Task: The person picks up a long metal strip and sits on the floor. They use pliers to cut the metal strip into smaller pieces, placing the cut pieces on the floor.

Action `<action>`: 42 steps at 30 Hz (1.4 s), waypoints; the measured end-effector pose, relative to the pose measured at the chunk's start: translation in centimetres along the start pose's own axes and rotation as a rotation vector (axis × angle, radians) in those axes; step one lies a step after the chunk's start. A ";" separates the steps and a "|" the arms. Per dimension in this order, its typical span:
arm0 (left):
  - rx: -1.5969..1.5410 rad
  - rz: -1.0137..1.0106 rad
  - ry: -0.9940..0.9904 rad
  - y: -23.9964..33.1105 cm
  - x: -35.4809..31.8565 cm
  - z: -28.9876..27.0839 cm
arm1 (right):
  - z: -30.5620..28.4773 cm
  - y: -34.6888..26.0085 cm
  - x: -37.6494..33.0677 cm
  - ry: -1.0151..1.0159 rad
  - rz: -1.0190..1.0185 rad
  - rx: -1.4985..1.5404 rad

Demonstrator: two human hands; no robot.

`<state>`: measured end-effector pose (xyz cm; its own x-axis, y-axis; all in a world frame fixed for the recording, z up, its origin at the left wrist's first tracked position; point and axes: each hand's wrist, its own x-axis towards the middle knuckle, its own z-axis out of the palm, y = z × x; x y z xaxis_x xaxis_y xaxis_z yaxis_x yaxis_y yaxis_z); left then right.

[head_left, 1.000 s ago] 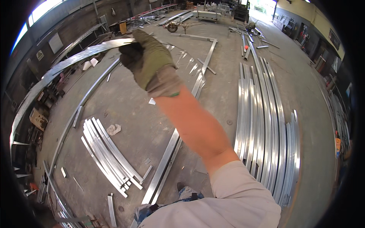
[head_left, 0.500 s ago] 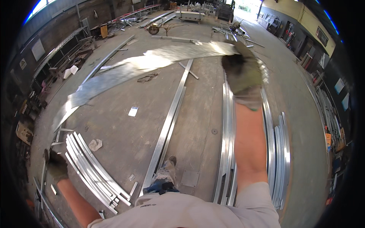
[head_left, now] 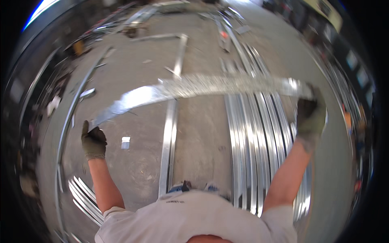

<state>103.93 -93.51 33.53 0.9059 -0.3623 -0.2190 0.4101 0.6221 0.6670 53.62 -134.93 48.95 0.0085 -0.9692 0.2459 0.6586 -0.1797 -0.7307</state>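
A long, shiny strip of sheet metal (head_left: 227, 84) spans the view in front of me, off the floor and blurred by motion. My left hand (head_left: 94, 142), in a dark green work glove, is closed on the strip's left end. At its right end my right hand (head_left: 312, 112), gloved alike, grips the metal; some of its fingers are hidden. Below the strip's right half lie several long silvery metal profiles (head_left: 259, 150), side by side on the floor. Another long profile (head_left: 169, 141) runs away from me near the middle.
Shorter curved-looking bars (head_left: 85, 198) lie at the lower left. A long rail (head_left: 69, 121) stretches along the left side. A small white paper (head_left: 125, 142) is on the concrete floor. More metal stock (head_left: 233, 24) lies farther off.
Both hands have shifted right in the view. My left hand has risen and now holds the strip's left end. The strip lies more level, and my view has turned and moved over the profiles.
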 end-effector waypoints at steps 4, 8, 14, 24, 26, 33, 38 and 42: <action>0.038 -0.134 -0.112 -6.4 4.7 10.8 | -4.1 -0.1 7.0 0.074 -0.068 0.065; 0.039 -0.194 -0.327 -14.5 12.7 17.3 | -5.2 0.0 11.7 0.352 -0.167 0.005; -0.031 -0.303 -0.408 -24.2 18.8 29.1 | -8.9 1.3 22.9 0.175 -0.157 0.048; 0.054 -0.261 -0.098 -41.2 30.9 37.8 | -11.7 6.0 38.0 0.177 -0.247 0.052; 0.108 -0.313 -0.378 -44.2 35.3 37.1 | -12.7 7.6 40.6 0.324 -0.233 0.001; -0.171 -0.448 -0.247 -52.4 39.3 47.4 | -15.9 10.6 48.0 0.318 -0.316 -0.218; -0.102 -0.456 -0.241 -58.5 40.6 54.1 | -19.2 11.5 52.5 0.366 -0.445 -0.393; -0.081 -0.413 -0.239 -64.4 41.2 59.4 | -22.9 12.0 59.0 0.417 -0.399 -0.295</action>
<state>108.55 -189.75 23.88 0.6200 -0.7339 -0.2773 0.7457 0.4413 0.4992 44.76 -198.15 40.13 -0.5264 -0.7915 0.3106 0.3157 -0.5211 -0.7929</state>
